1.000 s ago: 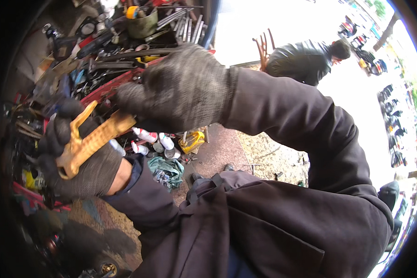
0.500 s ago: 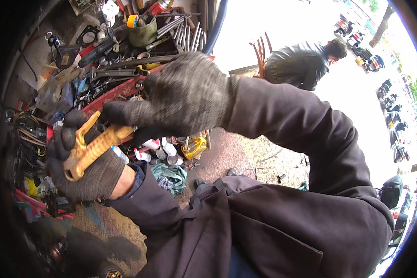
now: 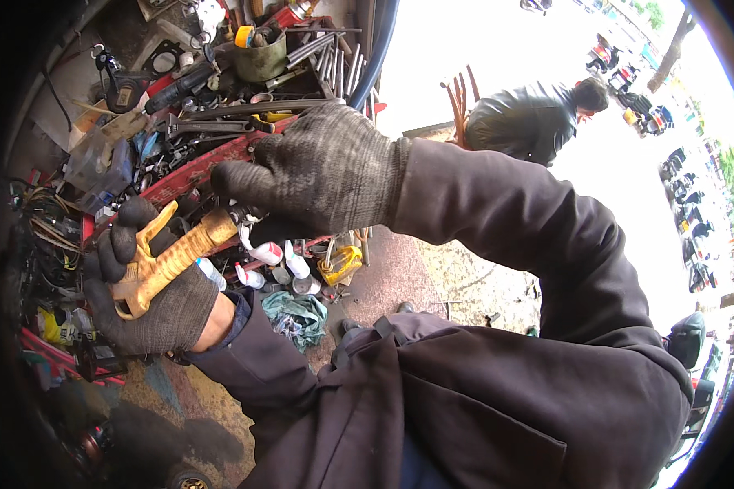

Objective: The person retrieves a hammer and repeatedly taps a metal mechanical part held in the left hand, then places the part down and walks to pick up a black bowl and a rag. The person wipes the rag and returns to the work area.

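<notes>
My left hand (image 3: pixel 171 314), in a dark knit work glove, is closed around a worn yellow metal part (image 3: pixel 167 265). The part has a ribbed tube on one side and a forked end with prongs near my fingers. My right hand (image 3: pixel 322 175), gloved the same way, is curled just off the open end of the tube. A small dark and shiny piece shows between the tube's end and the right fingers. Most of what that hand grips is hidden behind the glove.
Beyond my hands, a red-edged workbench (image 3: pixel 192 173) is heaped with wrenches, rods and a tool pot (image 3: pixel 261 61). Spray bottles (image 3: pixel 265 251) and a teal cloth (image 3: pixel 294 318) lie below. A person in a dark jacket (image 3: pixel 514 122) sits at the right, with parked scooters (image 3: pixel 648 106) farther off.
My right hand has drawn back a little from the tube, uncovering its end and the dark piece there. The left hand still holds the yellow part in nearly the same place.
</notes>
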`<state>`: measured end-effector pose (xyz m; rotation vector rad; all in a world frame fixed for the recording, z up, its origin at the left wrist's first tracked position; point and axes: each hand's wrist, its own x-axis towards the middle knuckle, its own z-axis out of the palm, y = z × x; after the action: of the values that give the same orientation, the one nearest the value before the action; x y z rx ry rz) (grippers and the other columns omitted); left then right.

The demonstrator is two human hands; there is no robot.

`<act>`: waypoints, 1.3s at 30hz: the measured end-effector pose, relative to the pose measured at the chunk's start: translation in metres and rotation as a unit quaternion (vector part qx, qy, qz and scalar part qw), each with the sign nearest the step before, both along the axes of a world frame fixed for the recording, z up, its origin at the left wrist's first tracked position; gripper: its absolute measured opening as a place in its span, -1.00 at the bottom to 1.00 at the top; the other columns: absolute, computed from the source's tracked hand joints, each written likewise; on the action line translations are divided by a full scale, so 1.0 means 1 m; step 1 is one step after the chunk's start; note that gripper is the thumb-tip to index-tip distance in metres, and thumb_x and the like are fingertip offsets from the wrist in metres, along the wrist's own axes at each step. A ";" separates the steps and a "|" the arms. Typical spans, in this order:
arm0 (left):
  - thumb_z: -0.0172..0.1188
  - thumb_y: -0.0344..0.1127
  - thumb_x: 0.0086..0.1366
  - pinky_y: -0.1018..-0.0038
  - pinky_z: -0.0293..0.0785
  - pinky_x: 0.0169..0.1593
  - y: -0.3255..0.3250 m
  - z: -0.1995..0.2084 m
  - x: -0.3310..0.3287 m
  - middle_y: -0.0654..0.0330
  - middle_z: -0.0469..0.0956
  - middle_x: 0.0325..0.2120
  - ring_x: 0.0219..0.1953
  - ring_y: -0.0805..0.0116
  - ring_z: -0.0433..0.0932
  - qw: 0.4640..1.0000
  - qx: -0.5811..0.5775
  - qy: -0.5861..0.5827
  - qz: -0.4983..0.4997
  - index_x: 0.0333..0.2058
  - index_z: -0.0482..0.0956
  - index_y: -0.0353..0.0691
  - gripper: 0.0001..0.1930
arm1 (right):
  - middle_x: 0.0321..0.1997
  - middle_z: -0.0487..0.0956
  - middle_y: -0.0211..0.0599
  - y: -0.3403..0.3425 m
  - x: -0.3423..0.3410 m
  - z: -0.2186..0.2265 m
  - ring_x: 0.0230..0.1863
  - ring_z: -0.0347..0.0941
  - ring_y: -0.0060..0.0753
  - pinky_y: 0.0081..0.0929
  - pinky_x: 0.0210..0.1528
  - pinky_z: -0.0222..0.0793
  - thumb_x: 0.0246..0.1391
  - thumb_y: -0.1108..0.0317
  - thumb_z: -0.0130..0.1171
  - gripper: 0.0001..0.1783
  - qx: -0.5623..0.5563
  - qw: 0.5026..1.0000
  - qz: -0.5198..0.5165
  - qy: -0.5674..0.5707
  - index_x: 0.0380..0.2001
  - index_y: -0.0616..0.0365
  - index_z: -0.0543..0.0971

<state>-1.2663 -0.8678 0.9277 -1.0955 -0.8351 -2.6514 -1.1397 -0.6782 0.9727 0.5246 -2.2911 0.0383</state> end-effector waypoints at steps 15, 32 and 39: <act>-0.10 -0.07 0.38 0.51 0.45 -0.17 -0.013 -0.002 -0.017 0.23 0.55 -0.42 -0.36 0.39 0.53 0.998 -0.024 0.009 0.063 -0.02 0.35 -0.28 -0.61 | -0.51 0.53 -0.27 0.032 0.001 0.011 -0.44 0.55 -0.11 -0.19 -0.47 0.44 -0.04 0.04 0.24 -0.70 0.065 0.988 -0.125 -0.068 -0.29 -0.06 0.56; -0.12 -0.12 0.36 0.03 0.43 0.11 -0.042 0.000 -0.027 0.08 0.52 -0.44 -0.26 0.15 0.55 0.975 0.138 -0.030 -0.174 -0.30 0.48 -0.32 -0.65 | -0.39 0.55 -0.19 0.072 0.066 0.025 -0.39 0.53 -0.19 -0.38 -0.35 0.46 -0.11 0.15 0.40 -0.48 -0.008 0.999 0.046 -0.009 -0.16 0.28 0.49; 0.06 -0.16 0.31 0.33 0.46 -0.24 0.011 0.021 0.025 0.28 0.38 -0.53 -0.44 0.39 0.38 0.981 -0.021 -0.024 -0.194 -0.17 0.48 -0.31 -0.69 | -0.30 0.60 -0.12 0.068 0.052 0.025 -0.30 0.57 -0.19 -0.43 -0.23 0.50 -0.20 0.21 0.48 -0.34 -0.165 0.976 0.135 0.049 -0.07 0.40 0.47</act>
<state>-1.2412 -0.8572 0.9483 -1.3305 -0.7538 -2.9954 -1.0882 -0.6102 0.9973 0.6404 -2.0465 0.5065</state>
